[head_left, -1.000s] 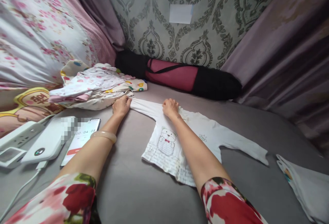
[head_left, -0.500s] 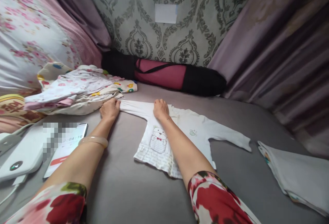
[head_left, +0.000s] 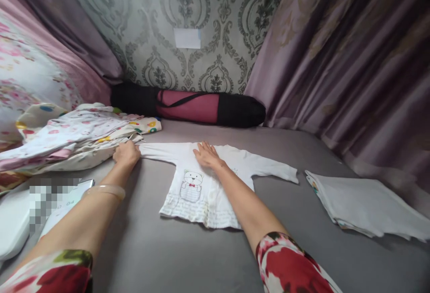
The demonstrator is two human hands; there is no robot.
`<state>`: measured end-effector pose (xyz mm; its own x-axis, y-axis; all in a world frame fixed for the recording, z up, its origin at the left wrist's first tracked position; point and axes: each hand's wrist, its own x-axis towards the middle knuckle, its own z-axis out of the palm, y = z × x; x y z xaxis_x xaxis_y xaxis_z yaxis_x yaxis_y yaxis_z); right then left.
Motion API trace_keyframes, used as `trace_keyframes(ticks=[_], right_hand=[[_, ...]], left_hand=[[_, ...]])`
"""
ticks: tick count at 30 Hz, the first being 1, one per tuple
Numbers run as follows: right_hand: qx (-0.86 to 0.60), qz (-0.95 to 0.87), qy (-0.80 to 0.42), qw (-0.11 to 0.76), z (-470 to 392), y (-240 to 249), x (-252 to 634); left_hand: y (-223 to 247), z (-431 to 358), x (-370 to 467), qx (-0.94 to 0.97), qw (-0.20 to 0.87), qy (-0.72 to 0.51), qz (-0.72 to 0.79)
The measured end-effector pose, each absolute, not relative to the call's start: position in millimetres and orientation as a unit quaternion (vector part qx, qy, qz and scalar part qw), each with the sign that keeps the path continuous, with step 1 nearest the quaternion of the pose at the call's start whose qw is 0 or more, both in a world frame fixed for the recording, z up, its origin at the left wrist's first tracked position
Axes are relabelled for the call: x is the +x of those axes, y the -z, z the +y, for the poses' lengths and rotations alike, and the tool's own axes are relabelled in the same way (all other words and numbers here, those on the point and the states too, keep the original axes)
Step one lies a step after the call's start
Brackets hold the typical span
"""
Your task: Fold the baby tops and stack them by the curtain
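A white baby shirt [head_left: 198, 212] with a printed bear lies spread on the grey sheet, both sleeves stretched sideways. My left hand [head_left: 126, 153] is closed around the cuff of its left-lying sleeve. Flat on the shirt's upper chest, near the collar, rests my right hand [head_left: 207, 154] with its fingers stretched out. That forearm crosses the shirt and hides part of its right front and a small green print. The other sleeve reaches out to the right, untouched.
A pile of patterned baby clothes [head_left: 80, 127] lies at the left, beyond a phone [head_left: 67, 201] and a white power bank [head_left: 15, 221]. Folded white cloth [head_left: 363, 203] rests at the right. A black and maroon bag [head_left: 188, 105] lies along the patterned wall, with curtains [head_left: 285, 55] beside it.
My right hand has opened from curled fingers to lying flat on the shirt's chest. My left hand keeps its hold on the cuff. The view has turned somewhat to the right.
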<state>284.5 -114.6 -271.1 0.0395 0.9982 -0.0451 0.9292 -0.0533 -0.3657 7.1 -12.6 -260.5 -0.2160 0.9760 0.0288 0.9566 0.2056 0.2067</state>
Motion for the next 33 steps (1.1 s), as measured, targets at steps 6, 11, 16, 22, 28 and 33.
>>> trace_keyframes(ticks=[6, 11, 16, 22, 28, 33], right_hand=[[-0.809, -0.567, -0.044, 0.146, -124.5, 249.4, 359.5], [-0.829, -0.545, -0.076, 0.097, -131.3, 257.5, 392.5], [-0.841, -0.524, -0.084, 0.107, -126.5, 270.2, 392.6], [-0.847, -0.510, -0.058, 0.138, -129.2, 285.0, 387.7], [-0.838, -0.509, 0.043, 0.192, -134.2, 300.5, 380.6], [-0.835, -0.516, 0.050, 0.184, -130.4, 302.3, 383.6]], left_hand=[[239.7, -9.6, 71.6, 0.771, -0.020, -0.118, 0.626], [246.5, -14.2, 155.3, 0.866, 0.121, -0.070, 0.480], [267.7, -16.9, 193.9, 0.863, 0.119, -0.066, 0.486], [285.1, -26.4, 192.3, 0.852, 0.107, -0.109, 0.500], [292.1, -39.9, 190.9, 0.850, 0.066, -0.156, 0.499], [292.6, -40.2, 191.7, 0.842, 0.020, -0.150, 0.518]])
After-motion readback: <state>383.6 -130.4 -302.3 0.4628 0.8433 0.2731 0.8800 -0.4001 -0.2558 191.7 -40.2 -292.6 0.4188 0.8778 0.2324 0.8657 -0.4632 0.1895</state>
